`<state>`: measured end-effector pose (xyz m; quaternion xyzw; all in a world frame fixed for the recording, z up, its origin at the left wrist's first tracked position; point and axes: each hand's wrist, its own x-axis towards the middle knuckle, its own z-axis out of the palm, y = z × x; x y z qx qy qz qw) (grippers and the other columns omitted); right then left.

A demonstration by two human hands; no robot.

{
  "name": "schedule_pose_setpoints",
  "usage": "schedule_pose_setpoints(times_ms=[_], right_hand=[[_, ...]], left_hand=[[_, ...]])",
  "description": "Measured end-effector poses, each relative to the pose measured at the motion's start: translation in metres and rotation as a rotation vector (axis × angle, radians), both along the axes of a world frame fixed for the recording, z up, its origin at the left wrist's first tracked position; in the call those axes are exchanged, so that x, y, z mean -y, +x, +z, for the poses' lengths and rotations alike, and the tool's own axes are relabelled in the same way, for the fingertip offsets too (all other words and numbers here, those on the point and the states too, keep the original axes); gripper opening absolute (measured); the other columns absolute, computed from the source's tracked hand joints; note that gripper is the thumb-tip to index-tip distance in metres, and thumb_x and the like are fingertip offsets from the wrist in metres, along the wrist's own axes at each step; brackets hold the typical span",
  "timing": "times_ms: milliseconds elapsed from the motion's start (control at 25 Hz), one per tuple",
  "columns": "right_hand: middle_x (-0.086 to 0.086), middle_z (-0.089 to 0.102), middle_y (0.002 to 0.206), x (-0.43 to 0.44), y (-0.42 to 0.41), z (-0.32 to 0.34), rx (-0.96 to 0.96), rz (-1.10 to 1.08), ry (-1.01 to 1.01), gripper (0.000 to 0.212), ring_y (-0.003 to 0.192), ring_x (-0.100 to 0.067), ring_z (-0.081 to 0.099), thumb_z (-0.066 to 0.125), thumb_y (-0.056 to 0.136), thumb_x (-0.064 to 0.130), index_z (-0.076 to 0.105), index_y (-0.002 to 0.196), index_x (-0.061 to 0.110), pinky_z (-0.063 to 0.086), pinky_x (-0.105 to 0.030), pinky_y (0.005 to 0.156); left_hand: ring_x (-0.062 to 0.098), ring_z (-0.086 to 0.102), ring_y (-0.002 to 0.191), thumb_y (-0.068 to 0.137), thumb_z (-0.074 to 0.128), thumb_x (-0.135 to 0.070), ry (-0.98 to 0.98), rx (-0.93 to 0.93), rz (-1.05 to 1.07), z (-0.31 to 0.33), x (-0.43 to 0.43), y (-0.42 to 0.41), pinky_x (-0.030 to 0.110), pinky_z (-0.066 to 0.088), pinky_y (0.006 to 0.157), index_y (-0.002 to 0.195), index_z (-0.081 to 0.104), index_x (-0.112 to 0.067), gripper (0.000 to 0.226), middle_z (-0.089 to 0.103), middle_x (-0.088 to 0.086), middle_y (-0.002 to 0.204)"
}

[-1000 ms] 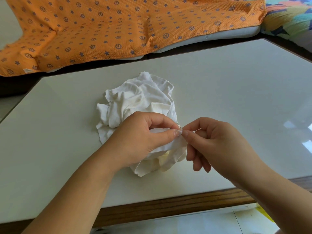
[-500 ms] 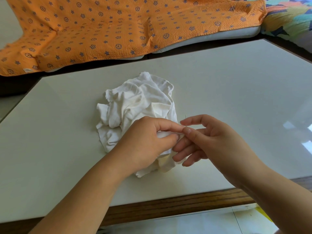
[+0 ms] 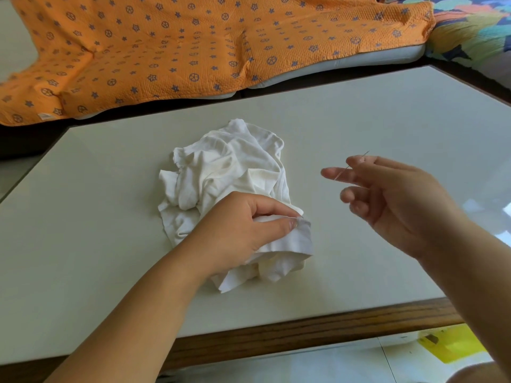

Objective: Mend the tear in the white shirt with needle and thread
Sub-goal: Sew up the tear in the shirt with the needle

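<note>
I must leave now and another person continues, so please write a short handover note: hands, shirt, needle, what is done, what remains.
Left hand pinches a fold of the white shirt, which lies crumpled on the table.
Right hand pinches the needle in the air, right of the shirt, apart from it.
Done: cannot tell; tear, thread and stitches do not show.
To do: probably bring the needle to the fold and stitch.

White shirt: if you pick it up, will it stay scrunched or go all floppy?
Probably floppy: the white shirt lies in soft crumpled folds and bends where the left hand pinches its edge. It looks thin, so likely light. It probably won't roll, but might slide on the glossy table.
</note>
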<state>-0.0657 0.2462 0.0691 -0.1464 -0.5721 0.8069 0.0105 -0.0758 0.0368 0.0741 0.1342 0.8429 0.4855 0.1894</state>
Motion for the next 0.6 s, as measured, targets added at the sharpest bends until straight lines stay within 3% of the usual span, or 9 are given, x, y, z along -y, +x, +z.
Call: schedule_pose_setpoints(times_ms=[80,160,280,320,400,480,600], right_hand=[[-0.018,0.074,0.088,-0.003,-0.006,0.0,-0.007,0.015,-0.28,0.011,0.071,-0.023,0.073,0.043,0.1,0.004,0.052,0.093,0.006,0.057,-0.023,0.055],[-0.022,0.072,0.087,-0.005,-0.015,-0.005,-0.036,-0.047,-0.282,0.014,0.088,-0.034,0.073,0.04,0.101,0.002,0.051,0.094,0.004,0.061,-0.035,0.074],[-0.008,0.074,0.089,-0.011,-0.025,-0.017,-0.045,-0.239,0.239,0.011,0.091,-0.021,0.073,0.045,0.102,0.012,0.054,0.095,0.011,0.057,-0.037,0.087],[0.0,0.074,0.088,-0.013,-0.026,-0.019,-0.035,-0.286,0.448,0.01,0.09,-0.013,0.072,0.045,0.101,0.017,0.054,0.097,0.015,0.056,-0.033,0.085],[0.014,0.07,0.087,-0.017,-0.025,-0.021,-0.014,-0.301,0.738,0.009,0.077,-0.003,0.064,0.044,0.101,0.023,0.052,0.1,0.02,0.049,-0.024,0.064],[0.018,0.067,0.088,-0.023,-0.025,-0.023,0.018,-0.272,0.869,0.01,0.07,-0.01,0.056,0.041,0.1,0.024,0.051,0.101,0.02,0.038,-0.025,0.05],[0.011,0.067,0.091,-0.031,-0.026,-0.032,0.031,-0.247,0.965,0.011,0.08,-0.013,0.054,0.039,0.101,0.021,0.05,0.101,0.018,0.039,-0.026,0.054]], left_hand=[[-0.012,0.063,0.101,0.089,0.07,-0.026,0.024,0.04,-0.014,0.0,0.0,-0.001,0.017,0.046,0.097,0.098,0.077,-0.033,0.013,0.073,-0.026,0.1],[-0.011,0.064,0.102,0.089,0.07,-0.023,0.052,0.09,-0.028,0.001,0.002,-0.002,0.016,0.047,0.095,0.098,0.077,-0.03,0.014,0.074,-0.024,0.101],[0.0,0.069,0.1,0.087,0.07,-0.02,0.114,0.182,-0.043,0.003,0.006,-0.004,0.017,0.051,0.09,0.097,0.078,-0.024,0.014,0.077,-0.012,0.1],[0.003,0.07,0.099,0.084,0.07,-0.021,0.133,0.199,-0.048,0.004,0.008,-0.005,0.017,0.052,0.088,0.095,0.079,-0.023,0.014,0.077,-0.008,0.099],[0.004,0.07,0.096,0.076,0.07,-0.026,0.18,0.224,-0.048,0.007,0.012,-0.006,0.014,0.053,0.082,0.088,0.08,-0.024,0.016,0.077,-0.006,0.096],[0.003,0.071,0.091,0.07,0.07,-0.027,0.225,0.251,-0.033,0.011,0.015,-0.006,0.013,0.052,0.076,0.082,0.081,-0.026,0.016,0.077,-0.007,0.091],[0.003,0.071,0.082,0.067,0.069,-0.025,0.283,0.292,-0.004,0.015,0.018,-0.006,0.013,0.053,0.07,0.076,0.081,-0.026,0.014,0.076,-0.006,0.083]])
